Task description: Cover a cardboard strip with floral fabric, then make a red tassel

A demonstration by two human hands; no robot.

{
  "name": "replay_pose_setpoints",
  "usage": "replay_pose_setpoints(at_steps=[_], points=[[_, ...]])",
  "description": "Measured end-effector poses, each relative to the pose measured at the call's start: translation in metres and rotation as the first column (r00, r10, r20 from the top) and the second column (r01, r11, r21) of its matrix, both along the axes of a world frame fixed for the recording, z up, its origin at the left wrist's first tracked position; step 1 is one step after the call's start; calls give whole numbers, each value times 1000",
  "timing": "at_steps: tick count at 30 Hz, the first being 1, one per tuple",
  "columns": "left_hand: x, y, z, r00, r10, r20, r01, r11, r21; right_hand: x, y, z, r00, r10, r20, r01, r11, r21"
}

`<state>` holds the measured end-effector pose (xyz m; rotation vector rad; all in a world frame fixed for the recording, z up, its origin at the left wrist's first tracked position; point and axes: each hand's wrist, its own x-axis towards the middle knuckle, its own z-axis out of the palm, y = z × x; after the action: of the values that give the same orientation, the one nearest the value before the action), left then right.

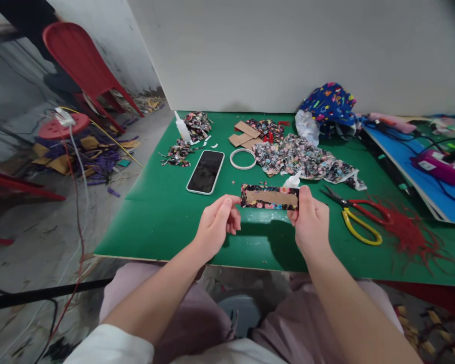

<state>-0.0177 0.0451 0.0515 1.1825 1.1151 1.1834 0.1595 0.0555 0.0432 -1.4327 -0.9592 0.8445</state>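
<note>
White sleeve (pixel 109 346), near left. Fabric-edged strip (pixel 270 197), centre, pinched by our right hand (pixel 311 220); left hand (pixel 217 222) curled at its left end, grip we cannot tell. Purple device (pixel 445 169), right: unreadable label (pixel 426 166).

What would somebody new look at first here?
Probably the flowery strip with its brown middle, held over the green table by the right hand, the left hand at its other end. Then perhaps the bright blue cloth at the table's back, and the red-and-yellow scissors next to a red tangle on the right.
</note>
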Motion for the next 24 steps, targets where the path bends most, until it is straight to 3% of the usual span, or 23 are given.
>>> replay_pose_setpoints(at_steps=[9, 14, 18, 21, 24], points=[[2, -3, 1, 977, 13, -212, -5, 999, 41, -1, -1, -2, 999, -9, 38, 8, 1000, 18], [3, -3, 2, 926, 104, -364, -69, 992, 109, -3, -6, 1, 989, 2, 146, -6, 1000, 29], [1, -2, 3, 869, 132, -477, -53, 983, 175, -3, -7, 3, 987, 11, 161, -13, 1000, 8], [-1, -2, 1, 905, 63, -420, 12, 985, 173, -3, -6, 3, 988, 14, 154, -16, 1000, 14], [-2, -2, -1, 977, -45, -207, 66, 993, 101, -3, -6, 2, 985, 16, 170, -19, 1000, 19]])
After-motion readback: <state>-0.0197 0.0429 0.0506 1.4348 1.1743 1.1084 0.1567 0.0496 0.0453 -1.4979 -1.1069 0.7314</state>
